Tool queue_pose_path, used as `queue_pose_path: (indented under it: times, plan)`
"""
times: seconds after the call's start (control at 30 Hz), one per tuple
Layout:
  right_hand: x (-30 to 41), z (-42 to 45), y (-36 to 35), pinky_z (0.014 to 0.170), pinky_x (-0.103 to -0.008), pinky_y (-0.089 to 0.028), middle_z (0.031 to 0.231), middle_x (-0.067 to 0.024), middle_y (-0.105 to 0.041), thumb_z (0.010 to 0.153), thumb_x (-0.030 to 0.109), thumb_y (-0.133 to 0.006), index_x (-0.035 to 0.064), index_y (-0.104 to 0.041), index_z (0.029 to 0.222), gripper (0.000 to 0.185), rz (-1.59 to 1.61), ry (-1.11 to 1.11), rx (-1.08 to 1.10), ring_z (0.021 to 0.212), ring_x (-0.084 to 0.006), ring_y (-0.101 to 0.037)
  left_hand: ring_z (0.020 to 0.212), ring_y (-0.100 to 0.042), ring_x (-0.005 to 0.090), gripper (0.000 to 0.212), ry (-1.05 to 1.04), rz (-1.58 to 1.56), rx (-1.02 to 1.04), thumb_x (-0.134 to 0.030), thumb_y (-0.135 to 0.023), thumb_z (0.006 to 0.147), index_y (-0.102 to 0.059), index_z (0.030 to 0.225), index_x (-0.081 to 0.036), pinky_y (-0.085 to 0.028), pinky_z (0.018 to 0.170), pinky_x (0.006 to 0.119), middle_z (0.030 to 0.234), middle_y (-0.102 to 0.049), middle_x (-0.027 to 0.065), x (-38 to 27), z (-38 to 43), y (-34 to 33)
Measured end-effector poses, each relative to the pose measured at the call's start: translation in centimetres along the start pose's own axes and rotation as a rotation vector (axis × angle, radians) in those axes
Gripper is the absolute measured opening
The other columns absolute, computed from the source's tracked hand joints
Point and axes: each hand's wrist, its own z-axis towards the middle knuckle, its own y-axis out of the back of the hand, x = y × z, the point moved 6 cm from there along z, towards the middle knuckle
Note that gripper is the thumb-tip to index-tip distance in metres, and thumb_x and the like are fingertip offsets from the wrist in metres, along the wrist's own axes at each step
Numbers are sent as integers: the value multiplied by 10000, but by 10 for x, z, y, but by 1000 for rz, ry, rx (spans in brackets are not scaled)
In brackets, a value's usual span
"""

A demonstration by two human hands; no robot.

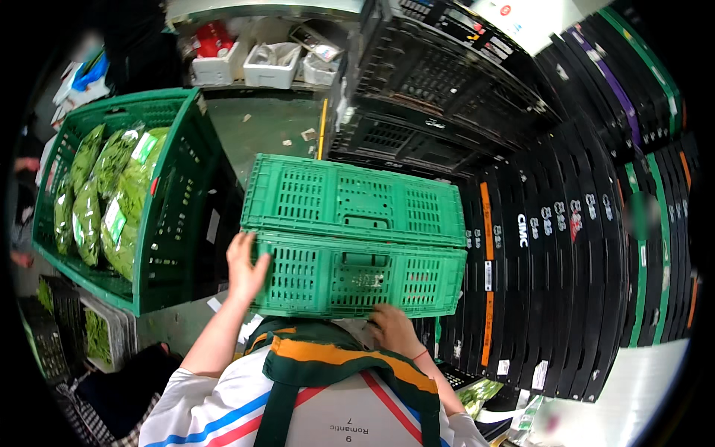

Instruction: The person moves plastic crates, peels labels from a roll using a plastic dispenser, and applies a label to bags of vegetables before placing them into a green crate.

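In front of my body lies a green plastic folding crate (357,237), its slotted panels folded flat and meeting along a seam. My left hand (246,271) grips its left edge, with the thumb over the top panel and the fingers along the side. At the near edge, right of the middle, is my right hand (394,332), blurred, with its fingertips on or close to the rim; whether it grips is unclear. To the left stands an upright green crate (167,184) holding several clear bags of leafy greens (120,195).
Folded black crates (547,268) are stacked high on the right. More black crates (435,84) rise beyond the green one. White foam boxes (272,64) sit on a far shelf. Dark trays with greens (98,335) are at lower left. Another person's hand (25,165) shows at far left.
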Motion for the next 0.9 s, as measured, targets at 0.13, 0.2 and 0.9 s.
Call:
queue_pose_path:
  times: [0.13,0.2,0.9]
  plan:
    - [-19,67,12,856,-382,-401,1109,-143,-509,704,141,-629,22,-537,997,329,68,-15,-185,1032,-294,-478,1046,-404,368,389,-295,1,129,-61,-615,611,-532,991,-45,-322,888,460,1085,-445,179,-58,-38,-11]
    - [-21,110,10,894,-394,-367,1131,-146,-494,697,142,-638,12,-504,1057,406,5,7,-244,1063,-297,-455,988,-464,328,288,-459,-109,246,-88,-618,584,-571,866,-51,-387,814,425,984,-505,148,-56,-65,-44]
    - [-55,239,160,703,-373,-436,827,-104,-467,650,78,-624,60,-517,945,314,-369,200,-665,810,-265,-488,663,-598,307,353,-179,262,1139,-367,-467,828,-598,937,-58,-468,672,383,732,-613,174,-122,31,-67]
